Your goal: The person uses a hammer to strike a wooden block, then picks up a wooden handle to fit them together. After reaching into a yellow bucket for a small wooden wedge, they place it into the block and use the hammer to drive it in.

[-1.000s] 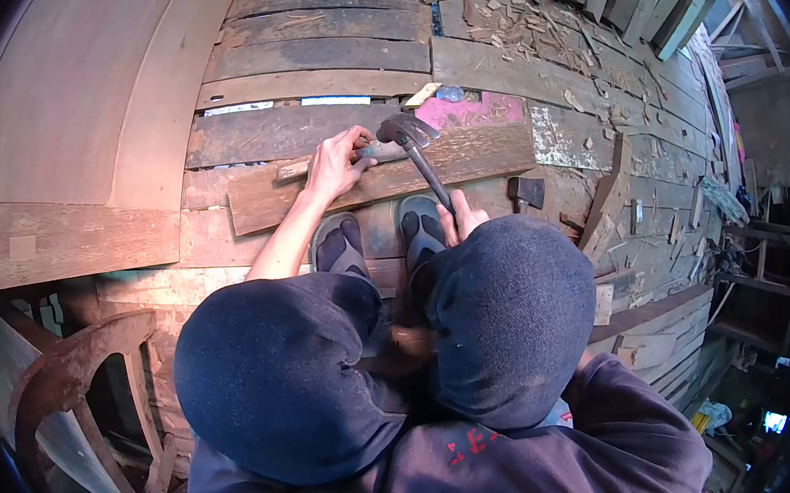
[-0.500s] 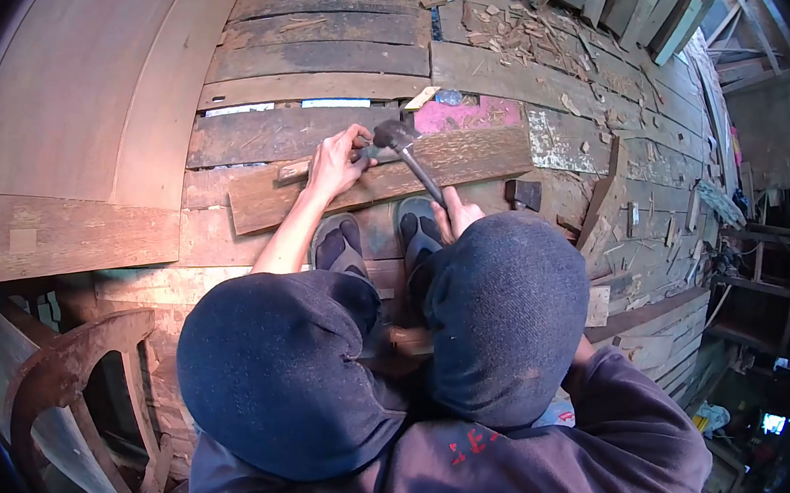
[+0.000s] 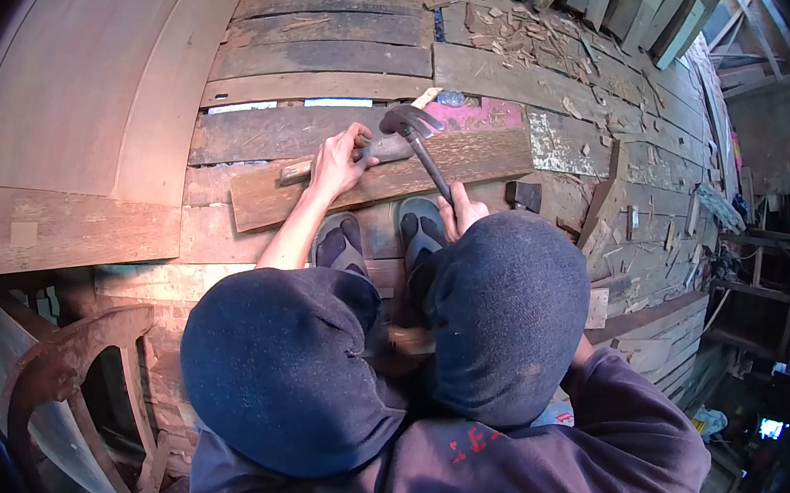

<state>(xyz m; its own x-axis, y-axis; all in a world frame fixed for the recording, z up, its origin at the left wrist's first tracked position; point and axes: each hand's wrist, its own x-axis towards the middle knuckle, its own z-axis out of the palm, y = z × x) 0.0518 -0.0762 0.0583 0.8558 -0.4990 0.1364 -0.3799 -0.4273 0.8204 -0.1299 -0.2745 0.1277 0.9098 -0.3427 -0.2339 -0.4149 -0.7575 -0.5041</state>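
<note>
Left hand (image 3: pixel 337 162) pinching a chisel (image 3: pixel 384 150) against the plank (image 3: pixel 463 159); right hand (image 3: pixel 461 213) clenched around hammer (image 3: pixel 414 130) handle, head raised just above the chisel.

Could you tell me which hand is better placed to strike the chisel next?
Right. The right hand grips the hammer, whose head sits raised over the chisel; the left hand is holding that chisel on the plank.
</note>
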